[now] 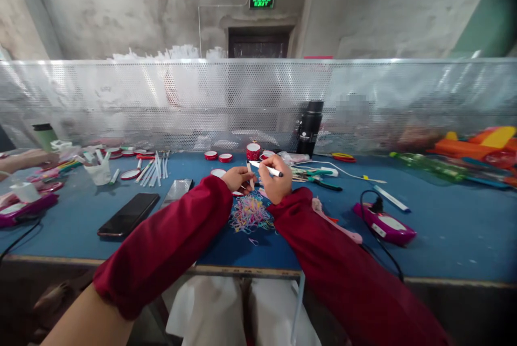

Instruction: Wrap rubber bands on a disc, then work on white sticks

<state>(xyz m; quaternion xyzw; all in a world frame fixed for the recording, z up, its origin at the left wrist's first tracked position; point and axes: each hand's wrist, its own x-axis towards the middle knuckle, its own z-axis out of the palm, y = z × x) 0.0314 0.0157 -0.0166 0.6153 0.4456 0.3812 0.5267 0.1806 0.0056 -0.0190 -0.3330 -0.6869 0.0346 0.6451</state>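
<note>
Cup (98, 175): white sticks (89, 158) inside | left grip (238, 178): pinching pale strip (251, 182) | right grip (279, 180): clasping white marker (273, 171)

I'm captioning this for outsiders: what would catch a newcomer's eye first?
Probably the dark red sleeves across the foreground, then the pastel heap of small loops on the blue tabletop between them. Higher up, the green EXIT sign glows on the grey wall above the doorway.

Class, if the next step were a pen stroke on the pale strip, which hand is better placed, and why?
Probably the right hand: it already grips the pen, which slants toward the strip. The left hand is occupied holding that strip.
</note>
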